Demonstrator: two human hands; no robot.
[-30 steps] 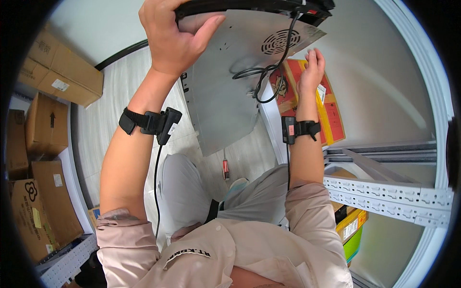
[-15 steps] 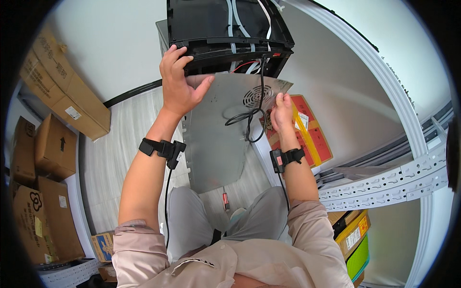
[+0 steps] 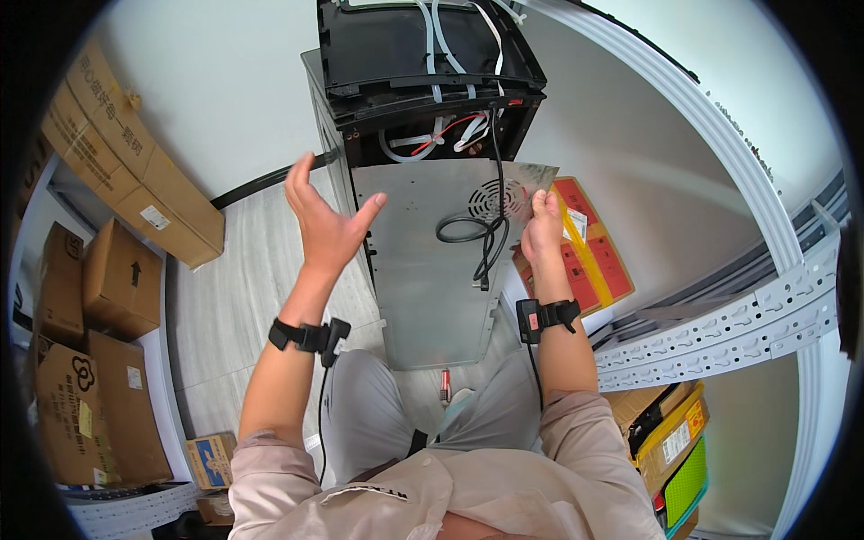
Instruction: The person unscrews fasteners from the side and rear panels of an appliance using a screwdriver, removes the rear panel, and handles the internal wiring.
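A grey sheet-metal panel [image 3: 423,279] with a round vent grille leans in front of a black-topped appliance [image 3: 405,63]. My right hand [image 3: 542,225] grips the panel's upper right edge, thumb on its face. Off the panel's left edge, my left hand [image 3: 324,220] is spread with nothing in it. A looped black power cord [image 3: 463,229] hangs from the appliance over the panel, its plug near the lower right. Above the panel's top edge, white hoses [image 3: 409,155] and a red wire show inside the housing. A red-handled screwdriver [image 3: 445,385] lies on the floor between my legs.
A red carton with yellow tape [image 3: 603,261] lies right of the panel. Cardboard boxes [image 3: 121,279] stand along the left, with a tall carton [image 3: 135,171] against the wall. White perforated shelf rails [image 3: 720,337] run close by my right arm.
My left hand has let go of the appliance's top edge and moved down and away, fingers spread. The panel has come lower and toward me, exposing more hoses. My right hand still holds it.
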